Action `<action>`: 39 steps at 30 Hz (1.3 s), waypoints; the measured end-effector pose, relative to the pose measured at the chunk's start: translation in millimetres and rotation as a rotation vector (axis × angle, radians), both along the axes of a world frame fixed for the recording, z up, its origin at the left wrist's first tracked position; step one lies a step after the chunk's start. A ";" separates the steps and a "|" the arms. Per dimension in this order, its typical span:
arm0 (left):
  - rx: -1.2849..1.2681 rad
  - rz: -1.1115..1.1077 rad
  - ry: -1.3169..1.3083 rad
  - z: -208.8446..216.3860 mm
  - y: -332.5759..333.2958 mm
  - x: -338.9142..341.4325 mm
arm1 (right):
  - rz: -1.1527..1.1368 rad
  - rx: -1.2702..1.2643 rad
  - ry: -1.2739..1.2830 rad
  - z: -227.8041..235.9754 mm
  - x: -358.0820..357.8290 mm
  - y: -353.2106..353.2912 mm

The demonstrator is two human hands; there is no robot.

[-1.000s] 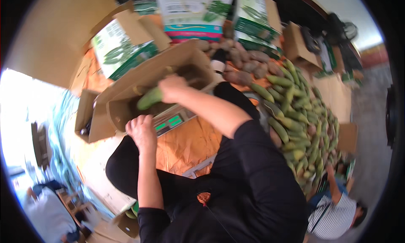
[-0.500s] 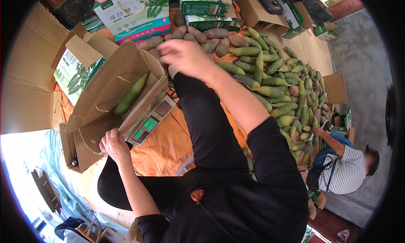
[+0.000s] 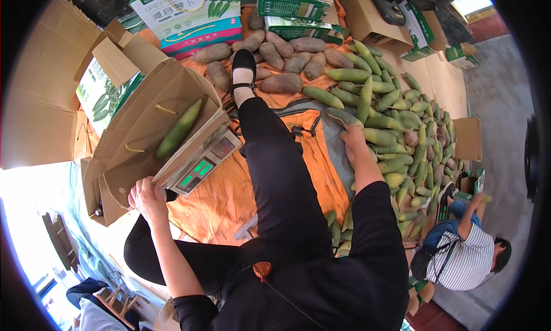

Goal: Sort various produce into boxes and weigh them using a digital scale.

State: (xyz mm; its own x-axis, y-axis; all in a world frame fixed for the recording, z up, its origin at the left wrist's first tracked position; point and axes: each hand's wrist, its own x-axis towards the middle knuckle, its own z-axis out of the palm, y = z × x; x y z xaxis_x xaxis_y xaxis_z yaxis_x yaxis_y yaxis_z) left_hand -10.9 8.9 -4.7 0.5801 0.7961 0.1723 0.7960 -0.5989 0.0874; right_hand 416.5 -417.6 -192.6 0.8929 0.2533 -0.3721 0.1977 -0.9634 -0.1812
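My left hand (image 3: 150, 202) grips the lower edge of an open cardboard box (image 3: 201, 95), fingers bent over its rim. A single green radish (image 3: 180, 129) lies tilted inside that box. The box rests on a digital scale (image 3: 206, 163) with a lit green display. At the left edge of a large radish pile, my right hand (image 3: 357, 144) is closed at the lower end of another green radish (image 3: 343, 117); its fingertips are partly hidden.
Reddish-brown tubers (image 3: 281, 83) lie beyond my outstretched foot (image 3: 244, 72). Printed cartons (image 3: 186, 12) stand at the back. An orange sheet (image 3: 224, 207) covers the floor. At the right, a person in a striped shirt (image 3: 472, 259) is beside the pile (image 3: 396, 121).
My right hand has swung from above the tubers, near the box, right to the radish pile. My left hand stays on the box edge. The other person's arm has moved outward.
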 end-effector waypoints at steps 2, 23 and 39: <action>-0.011 -0.022 -0.017 -1.8 0.8 -1.1 | -0.017 0.006 -0.020 -18.7 3.6 -13.3; -0.041 -0.026 -0.129 3.4 0.3 9.2 | -0.382 0.392 -0.184 -26.3 28.0 -63.9; -0.032 0.006 -0.140 8.8 -0.5 1.1 | -0.387 1.416 -0.161 238.4 -13.6 77.5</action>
State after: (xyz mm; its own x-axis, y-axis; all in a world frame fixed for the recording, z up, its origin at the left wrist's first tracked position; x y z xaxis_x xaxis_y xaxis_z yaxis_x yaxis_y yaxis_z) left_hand -9.8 8.4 4.1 0.5473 0.8058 0.2262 0.7781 -0.5894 0.2170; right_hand 402.9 -340.1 45.8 0.9950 0.0542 0.0838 0.0840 -0.0027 -0.9965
